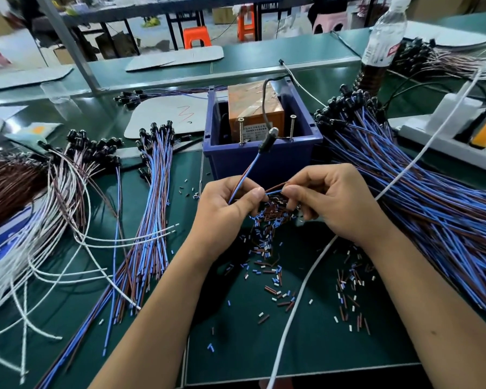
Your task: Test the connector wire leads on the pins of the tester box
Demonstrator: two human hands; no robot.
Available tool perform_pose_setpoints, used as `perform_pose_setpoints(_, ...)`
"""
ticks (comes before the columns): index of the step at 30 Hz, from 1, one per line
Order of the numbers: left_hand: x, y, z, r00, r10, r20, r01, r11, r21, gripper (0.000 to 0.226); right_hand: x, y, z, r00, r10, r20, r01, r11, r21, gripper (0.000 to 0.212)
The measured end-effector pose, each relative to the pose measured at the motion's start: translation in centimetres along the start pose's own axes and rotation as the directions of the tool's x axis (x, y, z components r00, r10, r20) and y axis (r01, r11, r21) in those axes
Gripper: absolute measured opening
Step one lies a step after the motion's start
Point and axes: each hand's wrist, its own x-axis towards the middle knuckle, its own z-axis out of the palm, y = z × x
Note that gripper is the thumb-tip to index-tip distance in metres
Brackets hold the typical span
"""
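A blue bin [264, 161] in the middle of the table holds an orange tester box [255, 113] with two upright screw pins [241, 130] [292, 127]. My left hand [227, 209] pinches one blue-and-brown connector wire [249, 171]; its black connector [267, 141] points up in front of the bin. My right hand [328, 203] pinches the wire's loose lead ends [275, 190] just in front of the bin. The leads are apart from the pins.
A large heap of blue-and-brown connector wires [421, 197] lies at right, a smaller bundle [152, 197] and white and brown wires [40, 220] at left. Cut insulation bits [267, 248] litter the green mat. A white cable [300, 290], power strip [443, 136] and water bottle [385, 35] stand right.
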Motion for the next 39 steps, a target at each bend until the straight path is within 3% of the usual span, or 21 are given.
perform_pose_setpoints(6,-0.3,0.3,-0.4,0.999,-0.02,0.032,0.018,0.999,0.039,0.017,0.1,0.1,-1.1,0.994,0.057,0.096,-0.057,0.998,-0.008,0.011)
perform_pose_setpoints(13,-0.2,0.6,-1.2,0.999,-0.017,-0.036,0.017,1.0,0.01,0.019,0.0,0.0,-1.3,0.998,0.054,0.029,-0.057,0.994,0.094,0.023)
perform_pose_setpoints(17,-0.3,0.5,-0.9,1.0,0.005,-0.01,-0.005,0.998,0.065,0.018,0.2,0.0,0.3,1.0,-0.008,0.006,0.008,0.997,0.072,0.009)
perform_pose_setpoints(23,-0.3,0.6,-1.0,1.0,0.011,0.018,-0.012,0.998,0.061,0.017,0.1,0.1,0.3,0.997,-0.047,-0.066,0.048,0.999,0.015,0.012)
perform_pose_setpoints(27,-0.2,0.5,-1.3,0.999,0.002,-0.034,-0.003,0.999,-0.044,0.019,0.2,0.1,-0.6,0.97,-0.009,-0.241,0.044,0.989,0.141,0.006)
perform_pose_setpoints(32,-0.4,0.7,0.1,1.0,-0.007,-0.02,0.004,0.989,-0.15,0.018,-0.1,-0.5,2.5,0.994,0.05,-0.098,-0.023,0.967,0.255,0.016)
perform_pose_setpoints(35,-0.6,0.6,0.5,1.0,0.01,-0.021,-0.014,0.98,-0.197,0.018,0.0,-0.8,4.3,0.987,0.075,-0.139,-0.017,0.925,0.38,0.009)
perform_pose_setpoints(39,-0.5,0.7,0.7,0.995,0.047,-0.091,-0.065,0.978,-0.199,0.016,0.2,-1.0,4.8,0.966,0.174,-0.191,-0.052,0.854,0.518,0.018)
